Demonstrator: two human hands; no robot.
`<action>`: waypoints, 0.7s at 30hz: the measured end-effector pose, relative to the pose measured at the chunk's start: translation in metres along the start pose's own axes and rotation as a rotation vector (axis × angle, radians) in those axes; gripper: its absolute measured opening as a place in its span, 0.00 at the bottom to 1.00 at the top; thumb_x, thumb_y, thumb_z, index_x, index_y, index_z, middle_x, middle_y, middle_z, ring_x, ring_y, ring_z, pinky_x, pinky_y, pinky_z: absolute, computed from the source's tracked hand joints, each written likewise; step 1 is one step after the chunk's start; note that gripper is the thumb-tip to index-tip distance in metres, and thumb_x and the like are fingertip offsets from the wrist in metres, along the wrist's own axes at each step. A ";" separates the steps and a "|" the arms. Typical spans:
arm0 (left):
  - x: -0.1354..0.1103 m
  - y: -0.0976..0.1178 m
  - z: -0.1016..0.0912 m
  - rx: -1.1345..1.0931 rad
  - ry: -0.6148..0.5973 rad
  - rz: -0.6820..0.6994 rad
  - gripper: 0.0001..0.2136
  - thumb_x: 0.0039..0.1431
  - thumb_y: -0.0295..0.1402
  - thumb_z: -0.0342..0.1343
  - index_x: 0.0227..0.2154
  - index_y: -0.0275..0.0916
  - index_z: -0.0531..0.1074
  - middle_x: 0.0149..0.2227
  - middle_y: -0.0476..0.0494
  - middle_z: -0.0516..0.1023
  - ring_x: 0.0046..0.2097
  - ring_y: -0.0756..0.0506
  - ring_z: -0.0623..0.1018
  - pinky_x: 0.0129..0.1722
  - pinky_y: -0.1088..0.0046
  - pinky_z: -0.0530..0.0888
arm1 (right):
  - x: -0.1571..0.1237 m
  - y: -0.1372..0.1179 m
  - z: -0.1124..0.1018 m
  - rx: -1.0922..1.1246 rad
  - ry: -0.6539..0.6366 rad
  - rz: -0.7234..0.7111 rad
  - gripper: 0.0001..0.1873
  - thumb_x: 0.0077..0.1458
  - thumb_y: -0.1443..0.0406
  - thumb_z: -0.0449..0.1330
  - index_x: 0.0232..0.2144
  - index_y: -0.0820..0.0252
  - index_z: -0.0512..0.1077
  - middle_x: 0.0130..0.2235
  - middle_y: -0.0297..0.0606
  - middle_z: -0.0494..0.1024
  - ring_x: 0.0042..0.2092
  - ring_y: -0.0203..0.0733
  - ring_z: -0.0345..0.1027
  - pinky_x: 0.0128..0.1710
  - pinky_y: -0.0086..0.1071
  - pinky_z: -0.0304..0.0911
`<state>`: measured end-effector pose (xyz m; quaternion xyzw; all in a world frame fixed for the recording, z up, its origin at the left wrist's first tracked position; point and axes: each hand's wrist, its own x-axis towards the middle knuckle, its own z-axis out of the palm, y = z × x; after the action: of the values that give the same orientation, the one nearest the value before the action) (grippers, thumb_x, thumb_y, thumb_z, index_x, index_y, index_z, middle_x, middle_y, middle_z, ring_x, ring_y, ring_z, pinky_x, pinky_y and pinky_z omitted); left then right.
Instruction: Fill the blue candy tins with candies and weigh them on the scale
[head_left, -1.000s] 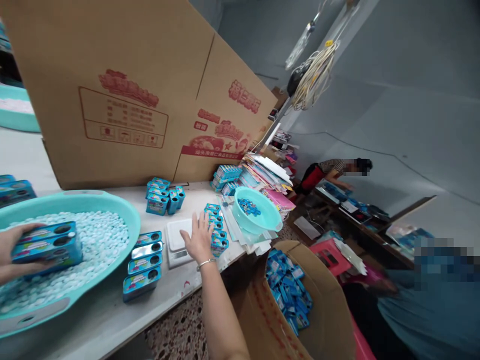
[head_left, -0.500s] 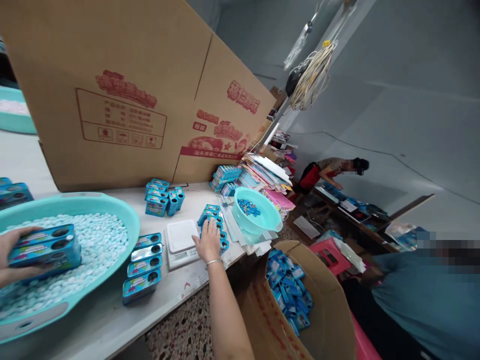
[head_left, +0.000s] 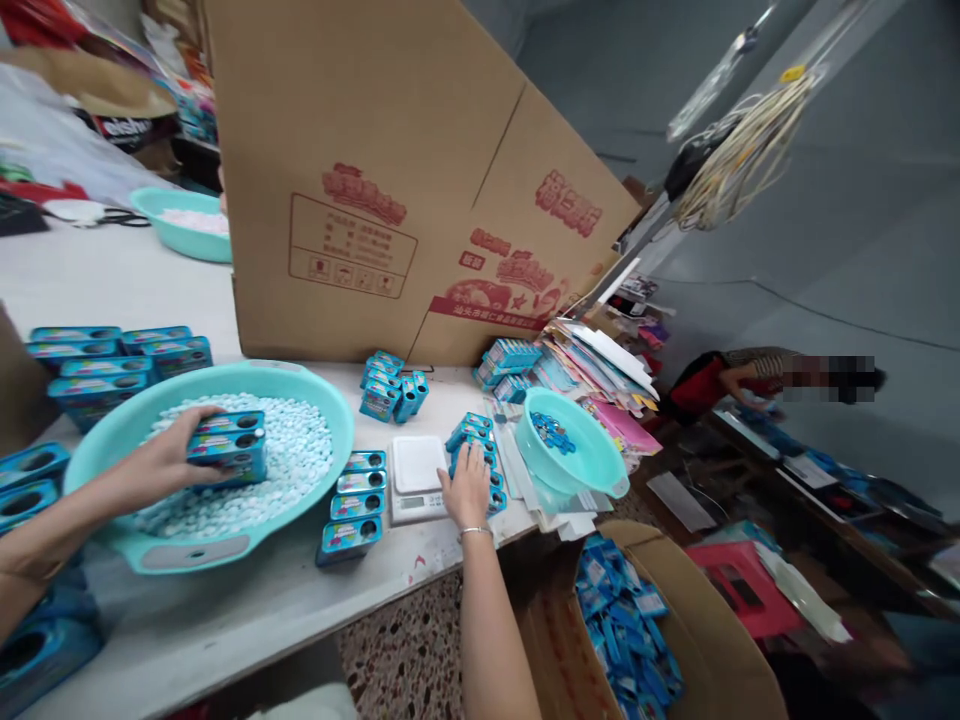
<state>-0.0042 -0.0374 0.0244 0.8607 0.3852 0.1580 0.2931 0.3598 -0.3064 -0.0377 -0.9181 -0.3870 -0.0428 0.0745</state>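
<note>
My left hand grips a few blue candy tins side by side, their round top holes facing up. They are just over the pale round candies in a large turquoise basin. My right hand lies with fingers stretched out on a row of blue tins, its thumb apart; the tins under the palm are hidden. Left of that hand stands a white scale with a bare pan. Between scale and basin is a short row of tins.
Behind stands a tall cardboard sheet. At the right are a smaller turquoise bowl with small blue pieces and papers. A carton of blue pieces stands below the table edge. Further tins stand left. A person works beyond.
The view has turned left, so things appear further right and more of the left table shows. My left hand still holds tins over the candies; my right hand stays on its row.
</note>
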 end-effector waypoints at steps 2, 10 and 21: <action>-0.003 0.001 0.001 -0.051 -0.037 0.001 0.40 0.49 0.48 0.59 0.59 0.30 0.52 0.55 0.34 0.67 0.52 0.35 0.72 0.53 0.59 0.70 | -0.001 -0.001 -0.002 0.016 0.012 0.005 0.40 0.61 0.55 0.51 0.67 0.73 0.48 0.70 0.58 0.46 0.70 0.60 0.40 0.66 0.52 0.41; -0.024 0.016 0.001 -0.074 0.151 0.086 0.38 0.47 0.50 0.58 0.58 0.37 0.54 0.55 0.37 0.66 0.55 0.33 0.71 0.55 0.55 0.68 | -0.025 -0.022 -0.029 0.530 0.243 -0.162 0.33 0.62 0.52 0.50 0.63 0.66 0.59 0.66 0.54 0.59 0.68 0.52 0.50 0.65 0.52 0.49; -0.042 0.053 -0.016 -0.257 0.200 0.031 0.37 0.53 0.48 0.60 0.60 0.39 0.50 0.58 0.39 0.65 0.55 0.35 0.71 0.57 0.56 0.69 | -0.056 -0.092 -0.069 1.057 0.052 -0.239 0.23 0.60 0.57 0.56 0.55 0.56 0.71 0.56 0.47 0.74 0.57 0.47 0.69 0.55 0.43 0.67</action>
<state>-0.0092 -0.0918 0.0679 0.8017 0.3759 0.2954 0.3587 0.2533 -0.2938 0.0326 -0.7039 -0.4554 0.1266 0.5302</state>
